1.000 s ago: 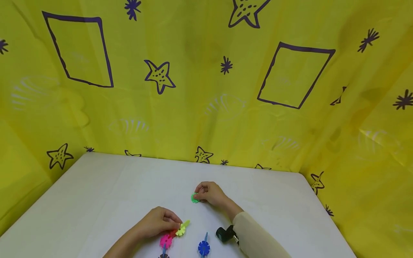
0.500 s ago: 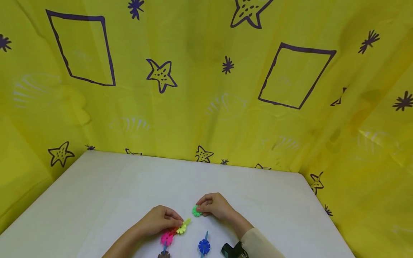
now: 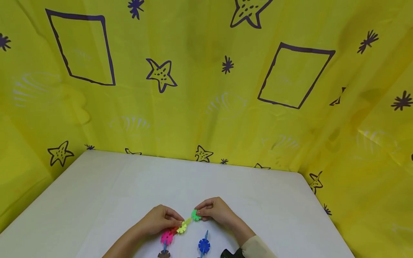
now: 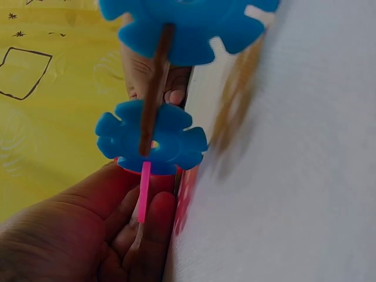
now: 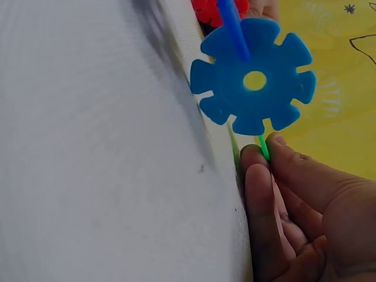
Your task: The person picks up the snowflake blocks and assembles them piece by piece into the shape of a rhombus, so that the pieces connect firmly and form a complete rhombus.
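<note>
In the head view my left hand [image 3: 161, 219] holds a chain of interlocking notched plastic discs near its far end. A yellow disc [image 3: 181, 228] shows at its fingertips, followed by a red disc [image 3: 174, 230], a pink disc [image 3: 167, 238] and a brown disc [image 3: 164, 254]. My right hand [image 3: 217, 212] pinches a green notched disc [image 3: 195, 215] between thumb and fingers. That green disc is close by the chain's yellow tip; whether they touch cannot be told. In the right wrist view, the green disc [image 5: 264, 148] shows edge-on beyond a blue disc [image 5: 223, 108].
Blue discs [image 3: 204, 246] joined together stand between the forearms on the white table [image 3: 129, 186]. A black wrist camera [image 3: 230, 254] is at the right sleeve. A yellow patterned curtain [image 3: 193, 118] closes off the back and sides.
My right hand has come down toward the near side with the green disc, bringing it up to the yellow end of the chain. My left hand has barely moved.
</note>
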`<action>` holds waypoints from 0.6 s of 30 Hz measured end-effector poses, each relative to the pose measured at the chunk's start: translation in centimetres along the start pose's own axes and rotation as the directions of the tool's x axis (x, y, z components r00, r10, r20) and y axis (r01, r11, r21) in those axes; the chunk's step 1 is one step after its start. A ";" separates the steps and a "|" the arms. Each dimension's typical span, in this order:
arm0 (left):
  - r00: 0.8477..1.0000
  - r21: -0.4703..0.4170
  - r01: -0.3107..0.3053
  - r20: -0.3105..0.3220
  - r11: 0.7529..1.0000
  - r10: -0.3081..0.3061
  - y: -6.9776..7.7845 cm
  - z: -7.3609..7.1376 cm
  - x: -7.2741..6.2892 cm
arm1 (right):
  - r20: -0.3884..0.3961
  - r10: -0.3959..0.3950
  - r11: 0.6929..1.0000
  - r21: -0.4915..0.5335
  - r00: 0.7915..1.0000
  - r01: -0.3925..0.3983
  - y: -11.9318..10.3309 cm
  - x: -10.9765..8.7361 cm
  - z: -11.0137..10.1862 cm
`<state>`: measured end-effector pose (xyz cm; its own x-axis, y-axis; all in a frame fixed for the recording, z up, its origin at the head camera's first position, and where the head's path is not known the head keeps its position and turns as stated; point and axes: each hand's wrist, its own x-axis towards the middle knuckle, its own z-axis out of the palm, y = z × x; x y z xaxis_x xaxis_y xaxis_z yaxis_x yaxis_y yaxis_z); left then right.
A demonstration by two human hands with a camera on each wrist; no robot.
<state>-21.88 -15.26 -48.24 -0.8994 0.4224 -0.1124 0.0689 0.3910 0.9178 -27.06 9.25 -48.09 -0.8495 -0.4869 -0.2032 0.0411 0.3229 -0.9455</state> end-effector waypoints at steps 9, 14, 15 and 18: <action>1.000 0.019 -0.009 -0.009 1.000 0.009 -0.2 0.1 0.1 | 0.031 0.026 0.999 0.032 0.999 -0.027 0.0 -0.2 0.6; 1.000 0.034 -0.023 -0.008 0.999 0.023 -0.3 0.1 0.2 | 0.025 0.022 0.998 0.050 0.999 -0.023 0.0 -0.3 0.7; 1.000 0.040 -0.027 -0.008 0.999 0.027 -0.3 0.1 0.2 | 0.025 0.022 0.998 0.054 0.999 -0.024 0.0 -0.3 0.7; 0.999 0.045 -0.032 -0.004 0.998 0.032 -0.3 0.1 0.2 | 0.022 0.023 0.998 0.065 0.999 -0.024 0.1 -0.3 0.8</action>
<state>-22.02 -15.17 -48.58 -0.8986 0.4311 -0.0811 0.1171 0.4141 0.9027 -26.39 8.82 -48.33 -0.8365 -0.4973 -0.2301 0.0957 0.2809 -0.9549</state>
